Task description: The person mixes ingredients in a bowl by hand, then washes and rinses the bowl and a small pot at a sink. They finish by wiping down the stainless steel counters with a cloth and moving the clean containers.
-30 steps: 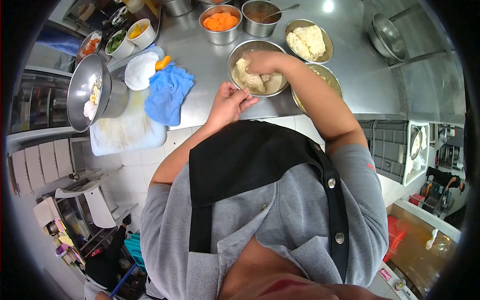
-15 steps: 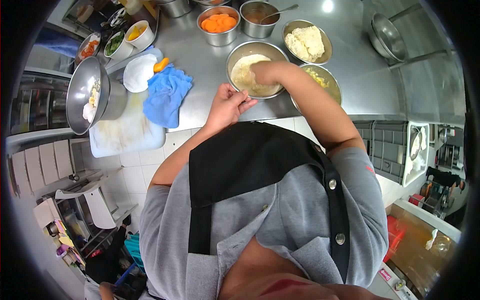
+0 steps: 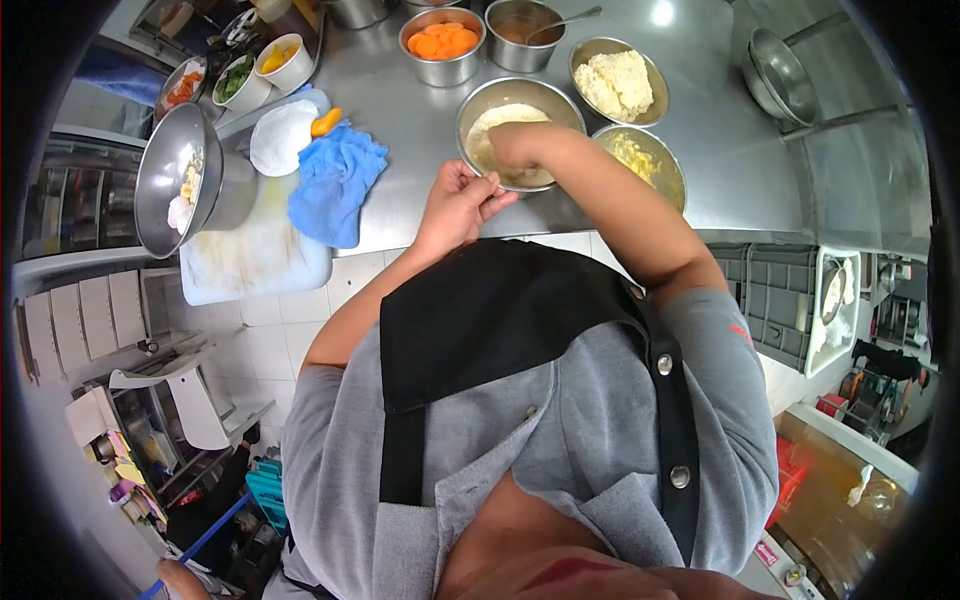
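Observation:
A steel bowl stands near the front edge of the counter, holding a pale, flour-like powder. My left hand grips the bowl's near-left rim, with the thumb at the edge and the fingers curled beneath. Inside the bowl is my right hand, pressed down into the powder; its fingers are hidden. Just right of it sits a bowl of yellow, mashed-looking food, partly behind my forearm. Beyond that, another steel bowl holds a lumpy cream-coloured mass.
Orange slices fill a steel pot at the back, beside a pot with a spoon. Leftward lie a blue cloth, a white cutting board and a large tilted steel bowl. Stacked bowls stand far right.
My right hand has shifted slightly left within the bowl. My left hand keeps its hold on the rim. The whole view has moved a little. At lower left, another person's arm has moved.

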Available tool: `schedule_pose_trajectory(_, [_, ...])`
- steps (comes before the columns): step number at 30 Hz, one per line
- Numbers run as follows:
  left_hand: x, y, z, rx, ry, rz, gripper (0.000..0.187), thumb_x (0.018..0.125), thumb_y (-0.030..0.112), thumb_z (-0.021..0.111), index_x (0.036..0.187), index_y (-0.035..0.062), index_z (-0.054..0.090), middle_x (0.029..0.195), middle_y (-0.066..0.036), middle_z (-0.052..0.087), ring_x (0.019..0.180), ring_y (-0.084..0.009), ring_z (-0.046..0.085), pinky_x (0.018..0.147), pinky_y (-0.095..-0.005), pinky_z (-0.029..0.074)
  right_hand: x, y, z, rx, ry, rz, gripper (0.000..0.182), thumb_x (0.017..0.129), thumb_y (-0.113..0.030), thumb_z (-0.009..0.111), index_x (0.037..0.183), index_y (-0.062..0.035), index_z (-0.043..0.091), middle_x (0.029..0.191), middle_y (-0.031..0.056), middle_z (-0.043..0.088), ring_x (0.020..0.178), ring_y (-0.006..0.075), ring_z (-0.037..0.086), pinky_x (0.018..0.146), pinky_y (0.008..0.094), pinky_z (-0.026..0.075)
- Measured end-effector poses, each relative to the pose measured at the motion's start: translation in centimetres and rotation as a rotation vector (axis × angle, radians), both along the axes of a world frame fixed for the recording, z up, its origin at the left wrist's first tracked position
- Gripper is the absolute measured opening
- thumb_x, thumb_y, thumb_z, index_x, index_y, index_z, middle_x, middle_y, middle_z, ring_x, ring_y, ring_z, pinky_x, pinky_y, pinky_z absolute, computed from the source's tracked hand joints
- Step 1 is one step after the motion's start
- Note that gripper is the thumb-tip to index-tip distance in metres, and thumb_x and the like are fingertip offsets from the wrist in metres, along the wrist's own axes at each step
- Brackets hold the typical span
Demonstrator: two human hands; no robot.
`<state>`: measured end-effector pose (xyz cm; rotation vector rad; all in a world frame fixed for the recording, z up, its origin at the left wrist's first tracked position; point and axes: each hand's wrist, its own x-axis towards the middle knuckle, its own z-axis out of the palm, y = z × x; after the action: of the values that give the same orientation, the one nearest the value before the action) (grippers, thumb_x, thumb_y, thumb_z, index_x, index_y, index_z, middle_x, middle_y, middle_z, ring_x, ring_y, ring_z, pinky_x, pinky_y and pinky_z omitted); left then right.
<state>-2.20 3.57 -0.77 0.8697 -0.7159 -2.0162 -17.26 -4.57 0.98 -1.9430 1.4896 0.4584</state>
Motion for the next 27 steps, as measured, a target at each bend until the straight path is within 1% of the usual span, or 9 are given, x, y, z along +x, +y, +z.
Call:
schedule_pose_trajectory(3, [0.1, -0.1, 0.0, -0.02, 0.013, -0.009, 0.016, 0.086, 0.003, 0.053, 0.089, 0.0035, 0.037, 0.085, -0.009, 0.051, 0.077, -0.016, 0.056, 0.08, -0.036, 0.053, -1.0, -0.8, 0.7, -0.057, -0.028, -0.1, 0.037, 0.078, -0.006, 0.043, 0.113, 0.0013, 0.053, 0.112, 0.0229, 0.054, 0.103, 0.0321, 0.055, 0.086, 0.0388, 0.043])
schedule_pose_trajectory(6, [0.2, -0.2, -0.1, -0.027, 0.036, -0.016, 0.017, 0.086, 0.003, 0.053, 0.089, 0.0033, 0.037, 0.085, -0.008, 0.05, 0.077, -0.0154, 0.056, 0.079, -0.036, 0.054, -1.3, -0.3, 3.6, -0.167, -0.048, -0.108, 0.036, 0.078, -0.005, 0.042, 0.111, 0.0018, 0.054, 0.113, 0.0235, 0.054, 0.103, 0.0332, 0.054, 0.087, 0.0391, 0.043])
schedule_pose_trajectory(10, [0.2, -0.2, -0.1, -0.027, 0.042, -0.029, 0.017, 0.086, 0.005, 0.054, 0.088, 0.0039, 0.037, 0.085, -0.008, 0.05, 0.077, -0.0151, 0.055, 0.079, -0.0368, 0.054, -0.4, -0.7, 3.1, -0.059, 0.217, -0.009, 0.032, 0.079, -0.006, 0.043, 0.107, 0.0027, 0.056, 0.11, 0.0236, 0.055, 0.102, 0.0328, 0.055, 0.083, 0.0403, 0.045])
schedule_pose_trajectory(13, [0.2, -0.2, 0.2, -0.013, 0.032, -0.039, 0.017, 0.086, 0.005, 0.054, 0.088, 0.0043, 0.037, 0.086, -0.008, 0.05, 0.078, -0.0149, 0.055, 0.079, -0.037, 0.054, -0.4, -0.4, 1.5, -0.145, 0.147, -0.099, 0.033, 0.075, -0.01, 0.053, 0.106, 0.0021, 0.055, 0.109, 0.0229, 0.056, 0.1, 0.0324, 0.056, 0.082, 0.0403, 0.046])
schedule_pose_trajectory(16, [0.1, -0.3, 0.0, -0.006, 0.032, -0.041, 0.017, 0.086, 0.005, 0.054, 0.088, 0.0045, 0.038, 0.087, -0.008, 0.05, 0.079, -0.0148, 0.054, 0.079, -0.0373, 0.054, -0.2, 0.5, 1.3, -0.159, 0.166, -0.105, 0.033, 0.072, -0.012, 0.06, 0.104, -0.0018, 0.061, 0.102, 0.0181, 0.061, 0.093, 0.0297, 0.061, 0.079, 0.0376, 0.048])
schedule_pose_trajectory(19, [0.2, -0.1, 0.3, -0.006, 0.019, -0.036, 0.017, 0.086, 0.006, 0.055, 0.088, 0.0045, 0.037, 0.087, -0.008, 0.05, 0.079, -0.015, 0.054, 0.079, -0.0375, 0.054, -0.5, 1.3, 0.4, -0.31, 0.093, -0.126, 0.05, 0.07, -0.013, 0.065, 0.115, 0.0007, 0.05, 0.107, 0.0207, 0.059, 0.098, 0.0304, 0.059, 0.081, 0.0372, 0.047])
schedule_pose_trajectory(22, [0.3, -0.3, 0.1, -0.022, 0.035, -0.049, 0.017, 0.086, 0.006, 0.054, 0.088, 0.0044, 0.037, 0.086, -0.008, 0.05, 0.078, -0.0155, 0.055, 0.08, -0.0381, 0.054, -0.1, 1.4, 1.0, -0.082, 0.042, -0.214, 0.063, 0.068, -0.011, 0.068, 0.122, 0.0044, 0.039, 0.11, 0.0236, 0.056, 0.102, 0.0313, 0.056, 0.084, 0.0373, 0.046])
schedule_pose_trajectory(25, [0.3, -0.3, 0.4, 0.0, 0.046, -0.055, 0.017, 0.086, 0.005, 0.054, 0.088, 0.0046, 0.037, 0.086, -0.008, 0.05, 0.078, -0.0158, 0.055, 0.08, -0.0393, 0.053, -0.3, 1.3, 0.1, -0.061, -0.025, -0.236, 0.062, 0.066, -0.012, 0.068, 0.117, 0.006, 0.038, 0.105, 0.0251, 0.057, 0.099, 0.0337, 0.057, 0.083, 0.0381, 0.045])
schedule_pose_trajectory(27, [0.4, -0.4, 0.1, -0.003, 0.062, -0.062, 0.017, 0.086, 0.005, 0.054, 0.088, 0.0049, 0.037, 0.086, -0.008, 0.05, 0.079, -0.0157, 0.055, 0.08, -0.0401, 0.053, -0.4, 1.1, -0.1, -0.033, 0.005, -0.192, 0.062, 0.066, -0.013, 0.069, 0.117, 0.0055, 0.039, 0.105, 0.0245, 0.057, 0.099, 0.0335, 0.056, 0.083, 0.0375, 0.045])
